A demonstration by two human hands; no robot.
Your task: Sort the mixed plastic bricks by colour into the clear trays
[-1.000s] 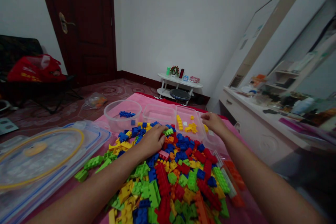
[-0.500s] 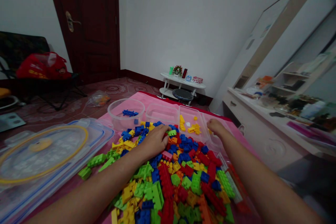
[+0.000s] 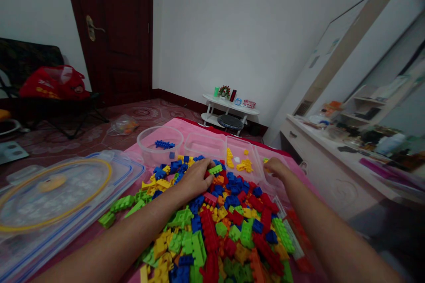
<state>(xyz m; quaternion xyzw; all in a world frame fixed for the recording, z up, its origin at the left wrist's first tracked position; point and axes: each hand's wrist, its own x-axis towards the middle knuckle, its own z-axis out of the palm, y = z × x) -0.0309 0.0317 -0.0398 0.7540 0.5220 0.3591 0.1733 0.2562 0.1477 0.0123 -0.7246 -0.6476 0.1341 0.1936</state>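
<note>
A large pile of plastic building blocks in red, blue, green, yellow and orange covers the pink cloth. My left hand is at the far side of the pile, its thumb and fingers closed on a light green block. Over the rightmost clear container, my right hand has its fingers curled. A small yellow-green bit shows at its fingertips; whether it is held or lies in the container is unclear. Next to it, a clear container holds several yellow pieces.
A round clear tub with blue blocks stands back left, beside a rectangular clear container. Large clear lids lie on the left. A white dresser stands to the right. Beyond the pink cloth is a low white table.
The light green block has tilted and shifted slightly between my left fingers. My right hand has lowered a little, and a yellow-green bit now shows at its fingertips. The view has shifted slightly.
</note>
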